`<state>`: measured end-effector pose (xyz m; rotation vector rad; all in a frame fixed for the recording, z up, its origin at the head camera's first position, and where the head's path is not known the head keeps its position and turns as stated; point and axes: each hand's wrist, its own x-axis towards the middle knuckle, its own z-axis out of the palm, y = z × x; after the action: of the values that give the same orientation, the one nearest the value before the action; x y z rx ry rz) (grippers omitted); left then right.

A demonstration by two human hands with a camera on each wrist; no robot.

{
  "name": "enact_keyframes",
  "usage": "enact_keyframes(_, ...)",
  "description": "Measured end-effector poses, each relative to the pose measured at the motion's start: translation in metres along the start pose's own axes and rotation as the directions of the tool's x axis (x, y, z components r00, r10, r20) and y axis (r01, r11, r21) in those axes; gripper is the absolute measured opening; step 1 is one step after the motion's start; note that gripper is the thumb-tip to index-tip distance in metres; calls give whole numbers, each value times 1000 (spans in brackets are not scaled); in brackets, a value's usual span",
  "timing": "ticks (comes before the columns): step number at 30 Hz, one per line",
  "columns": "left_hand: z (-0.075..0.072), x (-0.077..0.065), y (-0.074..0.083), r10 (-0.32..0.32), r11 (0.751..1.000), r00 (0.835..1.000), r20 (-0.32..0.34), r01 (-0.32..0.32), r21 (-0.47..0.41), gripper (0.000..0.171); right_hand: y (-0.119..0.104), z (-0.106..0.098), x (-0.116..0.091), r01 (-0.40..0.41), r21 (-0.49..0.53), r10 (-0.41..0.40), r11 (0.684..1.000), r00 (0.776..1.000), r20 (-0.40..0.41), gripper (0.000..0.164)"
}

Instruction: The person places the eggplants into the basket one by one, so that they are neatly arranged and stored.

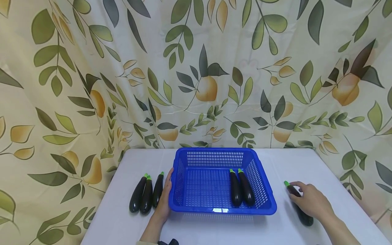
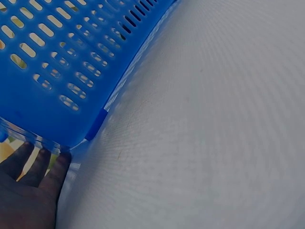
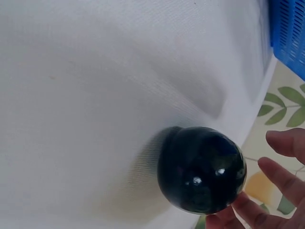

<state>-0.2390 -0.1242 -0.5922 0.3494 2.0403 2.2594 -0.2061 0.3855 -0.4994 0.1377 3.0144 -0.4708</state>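
A blue plastic basket [image 1: 202, 183] stands mid-table with two dark eggplants [image 1: 235, 189] side by side at its right. My left hand [image 1: 164, 199] rests against the basket's left side, its fingers extended; the left wrist view shows the fingertips [image 2: 61, 164] at the basket's rim. Three more eggplants [image 1: 147, 195] lie to the left of that hand. On the right, my right hand [image 1: 312, 200] reaches over a single eggplant [image 1: 303, 217] with a green stem. In the right wrist view its fingers [image 3: 281, 179] are spread beside the eggplant, which partly hides some of them.
A white cloth covers the table [image 1: 196, 231]. Behind and beside it hangs a curtain [image 1: 122, 85] printed with leaves and fruit. The basket's raised rim and perforated walls stand between the two hands.
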Motion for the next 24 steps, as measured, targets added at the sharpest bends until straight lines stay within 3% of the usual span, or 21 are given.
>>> enact_keyframes(24, 1, 0, 2, 0, 1000, 1000, 5, 0, -5, 52, 10, 9, 1, -60, 4, 60, 998, 996, 72, 47)
